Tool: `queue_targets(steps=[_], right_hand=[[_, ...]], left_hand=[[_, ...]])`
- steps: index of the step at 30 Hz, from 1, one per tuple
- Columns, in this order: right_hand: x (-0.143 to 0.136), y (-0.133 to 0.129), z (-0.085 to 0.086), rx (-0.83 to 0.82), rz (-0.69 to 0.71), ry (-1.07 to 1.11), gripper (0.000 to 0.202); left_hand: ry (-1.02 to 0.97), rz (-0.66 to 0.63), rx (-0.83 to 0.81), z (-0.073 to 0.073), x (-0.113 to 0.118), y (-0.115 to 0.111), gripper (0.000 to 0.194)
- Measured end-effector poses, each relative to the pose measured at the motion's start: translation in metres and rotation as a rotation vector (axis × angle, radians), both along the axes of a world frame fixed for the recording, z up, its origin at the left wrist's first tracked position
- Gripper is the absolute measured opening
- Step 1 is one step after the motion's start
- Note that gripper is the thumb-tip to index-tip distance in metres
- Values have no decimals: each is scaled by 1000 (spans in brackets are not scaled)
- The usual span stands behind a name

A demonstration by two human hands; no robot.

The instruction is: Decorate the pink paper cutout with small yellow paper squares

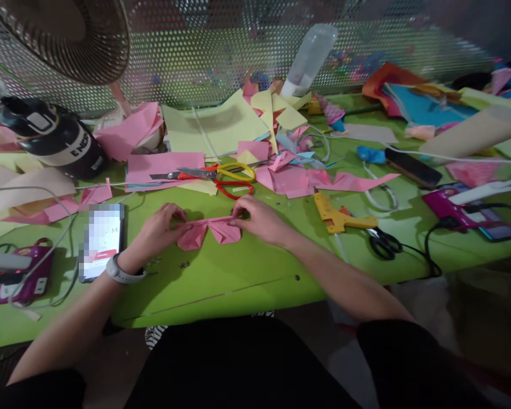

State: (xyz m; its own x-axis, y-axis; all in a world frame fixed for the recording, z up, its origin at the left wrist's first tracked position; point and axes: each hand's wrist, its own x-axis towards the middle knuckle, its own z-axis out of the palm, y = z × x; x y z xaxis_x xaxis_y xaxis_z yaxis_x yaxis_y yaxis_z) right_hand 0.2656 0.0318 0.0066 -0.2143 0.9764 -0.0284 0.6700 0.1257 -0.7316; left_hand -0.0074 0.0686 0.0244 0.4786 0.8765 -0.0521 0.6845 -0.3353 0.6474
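A pink folded paper piece, pleated into two wing-like lobes, is held just over the green table. My left hand pinches its left end between thumb and fingers. At the opposite end, my right hand grips the top right edge the same way. Behind the hands lie scissors with yellow and red handles, resting on pink paper. A lit phone lies beside my left wrist, which wears a pale watch. To the right of my right hand is a yellow glue gun.
Black-handled scissors lie by the glue gun. Purple power strips with cables are at both sides. A black bottle and a fan stand at the left. Paper scraps and a clear bottle line the back.
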Motion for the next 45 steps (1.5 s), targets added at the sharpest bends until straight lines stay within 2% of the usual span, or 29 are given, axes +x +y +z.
queue_targets(steps=[4,8,11,13,17,22,30,36,41,45], right_hand=[[1,-5,2,-52,-40,187,19],[0,-8,4,1,-94,334,24],[1,-8,3,10,-100,422,38],[2,-7,2,-4,-100,462,40],[4,-3,-2,-59,-124,565,44],[6,0,-7,-128,-159,669,43],[7,-2,-8,-63,-224,724,38],[4,-3,-3,-76,-240,786,34],[2,-1,-2,-62,-220,833,33],[2,-2,1,11,-163,839,26]], left_hand=[[-202,37,-235,0,-2,1,39],[-360,88,-345,0,-4,5,51],[-404,128,-462,2,-5,6,46],[-444,148,-516,4,-4,4,40],[-535,182,-482,5,-2,0,34],[-631,208,-406,3,-2,-4,40],[-591,167,-281,-1,-5,-8,38],[-684,196,-237,-4,-5,-7,37],[-704,236,-229,-2,-6,-5,36],[-689,266,-219,-3,-8,-3,33]])
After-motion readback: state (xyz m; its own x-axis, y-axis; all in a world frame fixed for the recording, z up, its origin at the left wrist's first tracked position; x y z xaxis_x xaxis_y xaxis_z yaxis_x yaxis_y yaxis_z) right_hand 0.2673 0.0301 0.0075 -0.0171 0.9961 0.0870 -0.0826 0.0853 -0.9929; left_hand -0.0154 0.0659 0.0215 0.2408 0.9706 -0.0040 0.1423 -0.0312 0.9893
